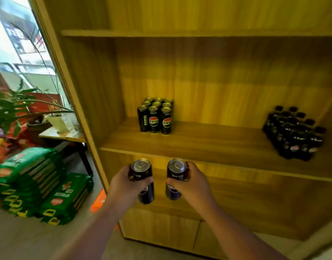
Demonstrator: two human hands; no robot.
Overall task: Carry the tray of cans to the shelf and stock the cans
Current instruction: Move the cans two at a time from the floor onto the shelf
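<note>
Two forearms, nearest the camera, reaching forward. Left hand [123, 182]: fingers wrapped around the upper body of a dark can [143, 182], held upright. Right hand [191, 182]: fingers wrapped likewise around a second dark can [175, 180], upright, just beside the first, apart from it. Both cans sit in front of and below the front edge of the wooden shelf [208, 145]. Handling, judged: rigid thin metal, moderately weighty if full, smooth and possibly slippery; mid-body grip suits, tops left free. Stocked cans [155, 117]: a tight block at the shelf's left rear, near the side wall. Bottle pack [294, 135]: far right. Between them, a broad bare stretch of board offers room; the shelf lip must be cleared on the lift. The tray is not in view.
</note>
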